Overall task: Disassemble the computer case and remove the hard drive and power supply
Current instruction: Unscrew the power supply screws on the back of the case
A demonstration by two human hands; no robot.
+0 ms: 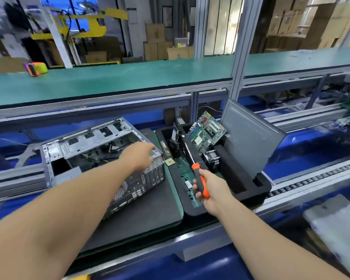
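Computer case [101, 156]: open, side panel off, lying on the black mat [146, 211] in front of me, its port-studded rear face turned toward me; loose cables show inside.
My left hand [141, 156]: reaching across the case to its upper right corner and resting there; my fingers are blurred, so I cannot tell whether they grip the metal or only touch it.
My right hand [208, 188]: to the right of the case, fingers wrapped round the orange-and-black handle of a screwdriver [198, 178], its shaft pointing away from me over the tray.
Foam tray [259, 188]: black, just right of the case and its mat, with several compartments.
Motherboard [206, 132]: green, propped tilted in the tray's far part.
Grey panel [251, 136]: standing on edge at the tray's right side, leaning back.
Worktop [129, 77]: green-topped, running behind the case at a higher level.
Tape dispenser [34, 68]: orange and green, on that worktop, far left of the case.
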